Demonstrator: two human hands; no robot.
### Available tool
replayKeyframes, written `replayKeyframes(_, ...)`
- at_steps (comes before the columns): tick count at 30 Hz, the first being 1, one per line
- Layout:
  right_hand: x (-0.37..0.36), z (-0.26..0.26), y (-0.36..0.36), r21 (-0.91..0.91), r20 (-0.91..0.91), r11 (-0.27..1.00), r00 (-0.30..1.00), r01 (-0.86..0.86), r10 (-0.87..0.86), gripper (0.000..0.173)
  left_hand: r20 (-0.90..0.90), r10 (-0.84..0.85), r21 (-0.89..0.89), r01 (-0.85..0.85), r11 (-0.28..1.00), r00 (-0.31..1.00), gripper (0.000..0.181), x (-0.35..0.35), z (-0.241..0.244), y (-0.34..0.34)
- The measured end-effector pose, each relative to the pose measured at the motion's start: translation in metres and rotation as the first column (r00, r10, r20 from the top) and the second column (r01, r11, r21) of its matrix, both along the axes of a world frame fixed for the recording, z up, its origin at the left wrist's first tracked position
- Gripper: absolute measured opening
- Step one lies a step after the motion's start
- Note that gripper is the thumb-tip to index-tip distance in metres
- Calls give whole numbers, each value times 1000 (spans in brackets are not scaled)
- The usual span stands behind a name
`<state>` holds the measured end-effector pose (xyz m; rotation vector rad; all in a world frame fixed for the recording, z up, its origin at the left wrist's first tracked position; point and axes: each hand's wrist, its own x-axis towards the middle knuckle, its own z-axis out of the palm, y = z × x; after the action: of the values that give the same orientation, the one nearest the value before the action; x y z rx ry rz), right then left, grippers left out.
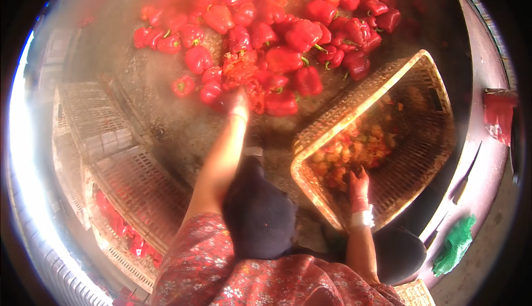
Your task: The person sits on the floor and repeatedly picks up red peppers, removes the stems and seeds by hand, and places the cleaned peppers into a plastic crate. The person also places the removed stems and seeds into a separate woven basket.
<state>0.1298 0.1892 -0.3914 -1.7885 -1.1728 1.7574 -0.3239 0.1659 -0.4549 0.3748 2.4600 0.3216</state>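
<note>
Many red bell peppers (283, 60) lie heaped on the floor in front of me. My left hand (239, 100) reaches to the near edge of the heap, beside some torn, seedy pepper pieces (241, 65); glare and blur hide its fingers and whether it holds a pepper. My right hand (359, 181), with a white band at the wrist, is over the near side of a tilted plastic crate (322, 136). Inside the crate lie orange and red pepper cores (353, 148). A small dark piece shows at the fingertips of my right hand, but its grip is unclear.
Slatted plastic crates (141, 181) stand at the left, with red pepper pieces (120, 218) in the lower one. A green net or cloth (455, 245) lies at the right, below a red object (498, 117). Part of a pale crate (415, 292) shows at the lower right.
</note>
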Motion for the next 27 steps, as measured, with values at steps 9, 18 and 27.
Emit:
replayKeyframes(9,-38,52,8,150,194,963,962,-223,193,27,639,182,394,-521,757,747,30,4,11,-51)
replayKeyframes(18,-81,123,27,426,-189,903,972,-49,142,28,599,-472,790,-380,482,647,31,13,80,-67)
replayKeyframes(27,-99,229,54,849,120,466,949,-250,292,72,417,-805,775,297,557,421,54,181,331,67)
